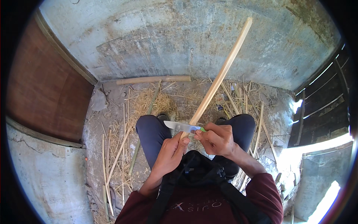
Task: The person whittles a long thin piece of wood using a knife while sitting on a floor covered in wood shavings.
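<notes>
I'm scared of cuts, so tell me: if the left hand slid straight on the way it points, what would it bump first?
Most likely the knife: its blade lies across the stick, just ahead of the left hand. Depth is hard to judge here, so it might slip past.

A pale pole [153, 80] lies along a stained wall [156, 37] near a brown panel [48, 86].

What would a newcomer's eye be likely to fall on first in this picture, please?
Probably the long pale strip, slanting up and rightward from the left hand. Next, the knife in the right hand, its blade crossing the strip near its lower end. Loose straw also stands out, scattered over the floor before the wall.
</notes>
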Available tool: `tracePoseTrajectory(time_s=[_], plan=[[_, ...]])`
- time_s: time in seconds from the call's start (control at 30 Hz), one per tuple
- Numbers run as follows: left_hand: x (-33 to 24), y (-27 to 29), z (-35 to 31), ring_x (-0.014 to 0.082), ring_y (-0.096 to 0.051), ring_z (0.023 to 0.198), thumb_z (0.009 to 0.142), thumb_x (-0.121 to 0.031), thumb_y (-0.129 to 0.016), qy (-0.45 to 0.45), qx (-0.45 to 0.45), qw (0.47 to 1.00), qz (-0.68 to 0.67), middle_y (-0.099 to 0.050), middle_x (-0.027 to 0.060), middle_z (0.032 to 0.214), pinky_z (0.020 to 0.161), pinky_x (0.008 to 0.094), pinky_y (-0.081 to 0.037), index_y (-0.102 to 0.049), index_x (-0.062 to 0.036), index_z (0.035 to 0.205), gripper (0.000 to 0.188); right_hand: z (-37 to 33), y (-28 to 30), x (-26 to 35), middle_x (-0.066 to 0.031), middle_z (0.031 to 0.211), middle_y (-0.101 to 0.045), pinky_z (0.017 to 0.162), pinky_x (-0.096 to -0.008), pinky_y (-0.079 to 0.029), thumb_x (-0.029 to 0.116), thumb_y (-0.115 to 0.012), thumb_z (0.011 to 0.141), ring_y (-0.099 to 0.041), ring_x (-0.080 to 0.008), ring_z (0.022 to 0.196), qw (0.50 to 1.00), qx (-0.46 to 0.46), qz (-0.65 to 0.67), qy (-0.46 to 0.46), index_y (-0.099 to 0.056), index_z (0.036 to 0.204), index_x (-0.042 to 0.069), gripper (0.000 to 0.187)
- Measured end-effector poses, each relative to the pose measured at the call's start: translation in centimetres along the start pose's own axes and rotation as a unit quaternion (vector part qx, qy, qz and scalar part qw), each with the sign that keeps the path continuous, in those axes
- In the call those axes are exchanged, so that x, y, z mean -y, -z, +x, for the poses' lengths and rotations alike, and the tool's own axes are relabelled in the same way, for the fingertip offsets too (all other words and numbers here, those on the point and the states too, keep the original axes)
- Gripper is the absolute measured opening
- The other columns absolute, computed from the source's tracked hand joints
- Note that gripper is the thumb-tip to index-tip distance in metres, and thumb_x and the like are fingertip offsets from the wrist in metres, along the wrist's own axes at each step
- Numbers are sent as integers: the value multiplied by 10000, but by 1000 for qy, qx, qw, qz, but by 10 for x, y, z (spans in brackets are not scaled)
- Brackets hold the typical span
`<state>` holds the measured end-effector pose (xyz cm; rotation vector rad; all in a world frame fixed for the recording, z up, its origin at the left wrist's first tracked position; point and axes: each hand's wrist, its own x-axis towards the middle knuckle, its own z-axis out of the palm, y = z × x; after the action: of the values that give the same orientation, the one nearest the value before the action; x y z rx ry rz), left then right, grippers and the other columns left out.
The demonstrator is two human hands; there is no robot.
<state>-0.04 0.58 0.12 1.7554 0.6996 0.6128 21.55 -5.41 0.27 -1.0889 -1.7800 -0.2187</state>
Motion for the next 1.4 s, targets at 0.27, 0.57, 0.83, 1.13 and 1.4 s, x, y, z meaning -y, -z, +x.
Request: tracePoseTrajectory(time_s=[0.27, 0.57, 0.83, 1.13, 1.4], plan=[[-2, 0, -1, 260, -575, 556, 1165, -232, -555, -5, 5, 1000, 11, -556, 125, 656, 573, 397, -443, -621, 44, 1039, 311, -1, 1, 5, -16, 734, -610, 422, -338, -446, 115, -890, 848, -603, -177, 509, 999, 17, -30, 12, -743, 908, 100, 160], [-2, 2, 0, 198, -576, 559, 1184, -271, -514, -30, 10, 999, -17, -566, 77, 677, 565, 362, -440, -609, 32, 1158, 318, 2, -2, -1, -10, 716, -593, 420, -333, -428, 99, -883, 845, -593, -162, 511, 999, -22, -42, 17, -731, 873, 112, 155], [-8, 8, -4, 93, -535, 536, 1197, -283, -485, 57, 68, 990, -112, -545, 3, 718, 524, 300, -439, -626, -16, 1209, 301, 6, 11, -12, -14, 707, -598, 411, -339, -414, 74, -885, 850, -568, -165, 487, 998, -20, -49, -35, -682, 821, 98, 207], [-11, 8, -1, 127, -546, 658, 1192, -242, -495, 31, 57, 996, -60, -545, 43, 728, 632, 318, -461, -631, 0, 1161, 279, 0, 5, -3, -46, 699, -606, 413, -338, -416, 34, -879, 846, -570, -164, 480, 999, 13, -43, -7, -701, 859, 85, 186], [1, 0, -7, 35, -379, 617, 1200, -326, -486, -2, 9, 997, -81, -459, -37, 736, 549, 242, -298, -603, -22, 1052, 357, 9, 19, -18, -14, 702, -603, 421, -332, -426, 72, -864, 854, -571, -159, 481, 995, -27, -81, -47, -741, 879, 116, 133]])
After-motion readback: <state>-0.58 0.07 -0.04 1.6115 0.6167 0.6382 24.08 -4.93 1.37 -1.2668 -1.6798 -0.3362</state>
